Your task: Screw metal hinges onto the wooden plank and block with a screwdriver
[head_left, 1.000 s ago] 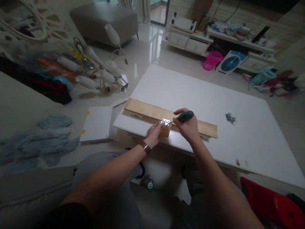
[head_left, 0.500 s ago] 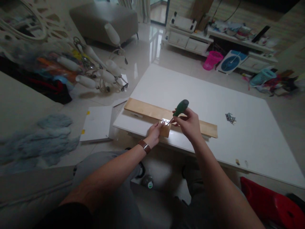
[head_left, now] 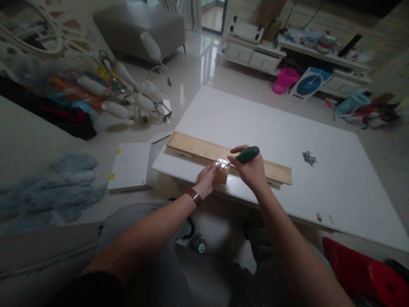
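A long light wooden plank (head_left: 198, 148) lies across the near edge of a white board (head_left: 265, 128). A small wooden block (head_left: 223, 175) sits against the plank, joined by a metal hinge (head_left: 221, 162). My left hand (head_left: 207, 179), with a brown watch on the wrist, is closed on the block and steadies it. My right hand (head_left: 251, 169) grips a green-handled screwdriver (head_left: 247, 154), held nearly level with its tip at the hinge.
A small pile of screws (head_left: 309, 158) lies on the white board to the right. A white panel (head_left: 130, 165) rests on the floor at left, near a chandelier with white lamp shades (head_left: 134, 96). A red object (head_left: 361, 268) is at bottom right.
The screwdriver handle rose to a steep tilt half a second ago and has dropped back to nearly level. My left hand has stayed on the block.
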The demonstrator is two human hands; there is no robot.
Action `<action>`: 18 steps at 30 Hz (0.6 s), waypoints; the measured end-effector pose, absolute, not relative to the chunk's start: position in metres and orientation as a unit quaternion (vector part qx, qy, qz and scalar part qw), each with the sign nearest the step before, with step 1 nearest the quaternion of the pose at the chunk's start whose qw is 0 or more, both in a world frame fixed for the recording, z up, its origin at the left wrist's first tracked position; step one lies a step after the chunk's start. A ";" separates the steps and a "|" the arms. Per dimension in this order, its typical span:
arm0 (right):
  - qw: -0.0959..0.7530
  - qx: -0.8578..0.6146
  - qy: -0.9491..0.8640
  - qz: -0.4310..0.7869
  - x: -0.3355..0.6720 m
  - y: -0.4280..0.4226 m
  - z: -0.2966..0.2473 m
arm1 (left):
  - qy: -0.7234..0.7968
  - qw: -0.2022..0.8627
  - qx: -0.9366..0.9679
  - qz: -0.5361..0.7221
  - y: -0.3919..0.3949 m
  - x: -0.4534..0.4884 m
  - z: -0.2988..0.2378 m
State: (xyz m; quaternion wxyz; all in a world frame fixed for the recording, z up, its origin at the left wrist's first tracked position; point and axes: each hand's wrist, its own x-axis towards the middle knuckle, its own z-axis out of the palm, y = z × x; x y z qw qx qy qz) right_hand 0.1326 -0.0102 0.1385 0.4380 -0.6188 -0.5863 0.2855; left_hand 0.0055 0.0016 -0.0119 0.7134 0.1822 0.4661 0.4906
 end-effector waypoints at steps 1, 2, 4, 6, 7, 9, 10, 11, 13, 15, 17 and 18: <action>0.443 -0.611 -0.577 0.313 0.133 -0.009 0.138 | 0.464 0.719 0.179 0.486 0.001 0.005 -0.011; 0.449 -0.605 -0.565 0.337 0.132 -0.009 0.137 | 0.462 0.723 0.176 0.482 0.001 0.005 -0.011; 0.460 -0.605 -0.536 0.368 0.132 -0.007 0.136 | 0.460 0.725 0.177 0.481 0.001 0.004 -0.009; 0.468 -0.608 -0.508 0.390 0.132 -0.007 0.137 | 0.460 0.723 0.175 0.484 0.001 0.004 -0.007; 0.474 -0.606 -0.496 0.403 0.131 -0.007 0.137 | 0.458 0.724 0.173 0.486 0.001 0.004 -0.006; 0.483 -0.592 -0.480 0.431 0.131 -0.007 0.138 | 0.454 0.728 0.165 0.487 0.000 0.005 -0.005; 0.486 -0.585 -0.479 0.438 0.131 -0.007 0.139 | 0.452 0.730 0.160 0.487 0.000 0.005 -0.004; 0.487 -0.581 -0.481 0.439 0.131 -0.007 0.139 | 0.451 0.732 0.156 0.487 0.000 0.005 -0.004; 0.488 -0.583 -0.491 0.425 0.132 -0.007 0.137 | 0.452 0.730 0.154 0.489 0.000 0.005 -0.004; 0.480 -0.597 -0.508 0.393 0.133 -0.008 0.135 | 0.452 0.729 0.156 0.490 0.000 0.005 -0.004; 0.468 -0.620 -0.530 0.341 0.134 -0.008 0.133 | 0.453 0.729 0.158 0.489 0.001 0.005 -0.005; 0.460 -0.632 -0.542 0.308 0.134 -0.009 0.132 | 0.456 0.727 0.159 0.488 0.001 0.005 -0.005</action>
